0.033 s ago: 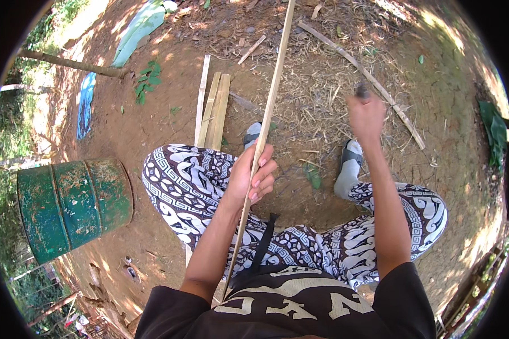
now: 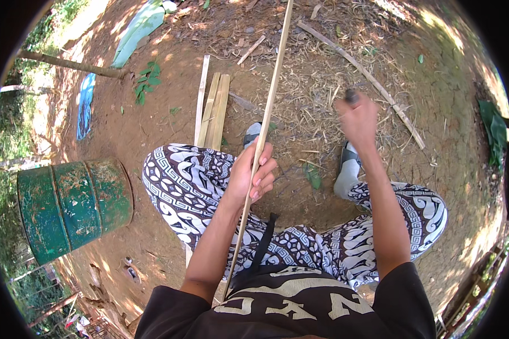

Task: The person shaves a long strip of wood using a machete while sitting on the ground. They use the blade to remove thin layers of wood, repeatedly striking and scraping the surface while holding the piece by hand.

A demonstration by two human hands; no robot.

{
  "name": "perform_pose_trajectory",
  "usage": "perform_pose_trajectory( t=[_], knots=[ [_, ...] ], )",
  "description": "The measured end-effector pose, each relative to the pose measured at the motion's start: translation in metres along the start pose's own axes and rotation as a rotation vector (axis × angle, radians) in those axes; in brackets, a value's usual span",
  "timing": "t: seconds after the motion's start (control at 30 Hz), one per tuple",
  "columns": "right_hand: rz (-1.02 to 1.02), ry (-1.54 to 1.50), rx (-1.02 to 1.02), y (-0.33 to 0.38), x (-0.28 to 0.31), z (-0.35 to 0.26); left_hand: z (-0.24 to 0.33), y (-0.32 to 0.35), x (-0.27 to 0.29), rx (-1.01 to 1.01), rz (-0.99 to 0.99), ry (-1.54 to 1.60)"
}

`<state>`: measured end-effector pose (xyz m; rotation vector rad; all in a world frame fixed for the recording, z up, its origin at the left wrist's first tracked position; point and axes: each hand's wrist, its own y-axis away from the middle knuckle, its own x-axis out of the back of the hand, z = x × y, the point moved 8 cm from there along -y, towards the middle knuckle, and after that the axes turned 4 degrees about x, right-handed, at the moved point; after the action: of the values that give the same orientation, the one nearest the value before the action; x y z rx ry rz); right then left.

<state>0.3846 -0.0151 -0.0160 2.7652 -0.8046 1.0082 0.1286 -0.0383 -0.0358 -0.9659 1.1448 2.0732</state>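
Note:
A long, thin bamboo strip [image 2: 274, 85] slants up from beside my waist, past my lap and out at the top edge. My left hand [image 2: 253, 172] is wrapped round its middle, above my patterned trousers. To the right, over the shaving-covered ground, my right hand [image 2: 359, 120] is closed and somewhat blurred. From its far side pokes the dark, rounded end of a tool handle [image 2: 352, 96]. Whatever else belongs to that tool cannot be made out. The right hand is apart from the strip.
Several flat bamboo slats [image 2: 221, 110] lie beyond my left knee. A longer split piece [image 2: 373, 83] rests at the right among pale shavings [image 2: 308, 93]. A rusty green drum [image 2: 76, 206] lies at the left, below a thin tree trunk [image 2: 79, 65].
My right hand has shifted a little to the left with the dark handle. My left hand and the bamboo strip stay almost still.

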Motion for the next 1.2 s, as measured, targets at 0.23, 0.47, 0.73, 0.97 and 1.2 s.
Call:
perform_pose_trajectory(
  t=[0.23,0.47,0.73,0.97,1.2],
  knots=[
    [-0.423,0.054,0.372,0.073,-0.061,-0.076,0.001,-0.001,-0.002,0.018,0.071,-0.047],
    [-0.43,0.166,0.441,0.074,-0.061,-0.079,-0.016,0.007,-0.007,0.131,-0.07,0.04],
    [-0.134,0.309,0.048,0.003,-0.032,0.054,-0.023,0.014,-0.005,0.212,-0.201,0.209],
    [0.215,0.126,-0.299,-0.023,0.041,0.095,-0.006,0.004,-0.003,0.094,-0.149,0.163],
    [-0.273,-0.084,0.175,0.045,-0.029,-0.052,0.016,-0.003,-0.001,-0.115,0.21,-0.375]
  ],
)
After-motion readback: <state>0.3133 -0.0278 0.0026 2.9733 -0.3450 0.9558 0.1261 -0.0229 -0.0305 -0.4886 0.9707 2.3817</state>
